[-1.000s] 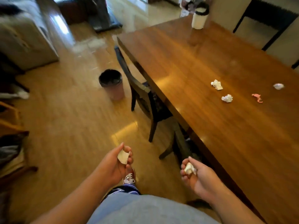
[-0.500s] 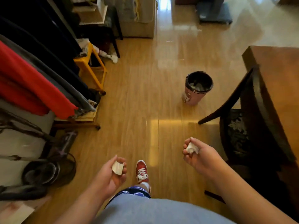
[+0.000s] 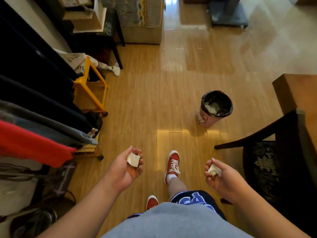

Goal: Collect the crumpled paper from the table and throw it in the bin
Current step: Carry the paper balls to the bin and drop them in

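Observation:
My left hand (image 3: 126, 170) is curled around a crumpled piece of white paper (image 3: 133, 159), held low over the wooden floor. My right hand (image 3: 221, 179) grips another small white paper ball (image 3: 214, 170). The pink bin (image 3: 215, 109) with a black liner stands on the floor ahead and a little right of both hands, with white paper lying inside it. Only a corner of the brown wooden table (image 3: 298, 93) shows at the right edge.
A dark wooden chair (image 3: 281, 152) with a patterned cushion stands at the right beside the table. Hanging clothes (image 3: 34, 117) line the left side, with a yellow stool (image 3: 91, 90) behind them. My red shoes (image 3: 172, 164) are on the floor between my hands.
The view has swung away from the table top toward the floor and bin. The bin now sits nearer. Both hands keep hold of their paper.

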The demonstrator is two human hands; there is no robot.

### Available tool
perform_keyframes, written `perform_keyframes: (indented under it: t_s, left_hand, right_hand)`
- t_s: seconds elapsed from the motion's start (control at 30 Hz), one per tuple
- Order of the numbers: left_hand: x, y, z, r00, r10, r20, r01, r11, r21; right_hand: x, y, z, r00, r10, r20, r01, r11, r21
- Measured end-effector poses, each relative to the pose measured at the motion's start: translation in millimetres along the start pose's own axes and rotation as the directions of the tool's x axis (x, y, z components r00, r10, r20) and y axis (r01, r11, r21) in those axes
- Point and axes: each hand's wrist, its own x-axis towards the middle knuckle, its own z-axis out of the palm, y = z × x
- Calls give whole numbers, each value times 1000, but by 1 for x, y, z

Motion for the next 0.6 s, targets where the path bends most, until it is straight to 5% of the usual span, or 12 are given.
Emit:
perform_keyframes:
  t_s: [0.27, 0.6]
  left_hand:
    - [89, 102, 95, 1000, 31, -8, -31, 1000, -6]
    - [159, 203, 118, 984, 5, -179, -27, 992, -120]
  right_hand:
    - [87, -109, 31, 995, 89, -45, -90, 996, -19]
    - [179, -278, 160, 993, 10, 119, 6, 990, -137]
